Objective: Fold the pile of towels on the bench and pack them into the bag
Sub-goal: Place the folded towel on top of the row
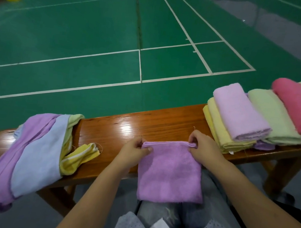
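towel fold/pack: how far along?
Done: folded towels lined up at the bench's right end. In hand: left hand and right hand pinch a purple towel by its top corners. Left: unfolded pile; no packing visible yet.

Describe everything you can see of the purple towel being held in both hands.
The purple towel is a lilac, fuzzy terry cloth, folded into a neat rectangle of more than one layer. Its far edge lies on the wooden bench; the rest hangs over the near edge toward the person's lap. The left hand pinches the top left corner and the right hand pinches the top right, where the hemmed edges show doubled.
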### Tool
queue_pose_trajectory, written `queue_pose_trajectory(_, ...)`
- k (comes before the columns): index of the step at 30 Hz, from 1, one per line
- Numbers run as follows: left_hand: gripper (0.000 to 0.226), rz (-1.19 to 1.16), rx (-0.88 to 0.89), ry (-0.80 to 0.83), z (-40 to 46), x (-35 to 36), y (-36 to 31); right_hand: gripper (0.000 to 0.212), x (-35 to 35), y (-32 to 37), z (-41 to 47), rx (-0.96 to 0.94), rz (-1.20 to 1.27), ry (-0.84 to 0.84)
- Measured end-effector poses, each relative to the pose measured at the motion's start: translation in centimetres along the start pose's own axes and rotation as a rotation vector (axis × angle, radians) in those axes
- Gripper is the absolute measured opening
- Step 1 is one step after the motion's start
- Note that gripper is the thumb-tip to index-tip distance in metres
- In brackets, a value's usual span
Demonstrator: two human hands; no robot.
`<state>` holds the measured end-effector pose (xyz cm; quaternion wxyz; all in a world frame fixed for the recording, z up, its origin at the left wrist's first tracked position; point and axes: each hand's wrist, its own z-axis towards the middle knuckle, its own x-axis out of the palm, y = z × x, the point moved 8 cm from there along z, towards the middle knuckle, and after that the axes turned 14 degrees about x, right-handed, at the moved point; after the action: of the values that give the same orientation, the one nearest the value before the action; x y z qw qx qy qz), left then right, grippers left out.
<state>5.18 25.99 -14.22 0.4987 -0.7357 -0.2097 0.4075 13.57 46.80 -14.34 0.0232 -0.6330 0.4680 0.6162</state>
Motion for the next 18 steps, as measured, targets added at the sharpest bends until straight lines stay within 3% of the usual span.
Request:
queue_pose_trajectory(6,0.015,-0.153,-0.021,0.038,-1.2,-0.7,0.6,0.015,-1.9,0.3,-1.8,-0.017,0.19,0.126)
queue_pose_trajectory(11,0.011,-0.258,-0.113,0.137,-2.6,-0.9,1.1,0.013,-2.3,-0.2,-3.5,0.039,0.313,0.388)
queue_pose_trajectory(14,0.011,-0.08,-0.176,0.117,-2.0,-0.7,1.8,0.015,-1.7,-1.0,-3.0,0.083,0.272,0.452)
queue_pose_trajectory(18,0.014,0.248,-0.056,0.033,0.1,-0.5,1.1,0.017,-0.3,-1.7,-1.0,0.127,0.118,0.294)
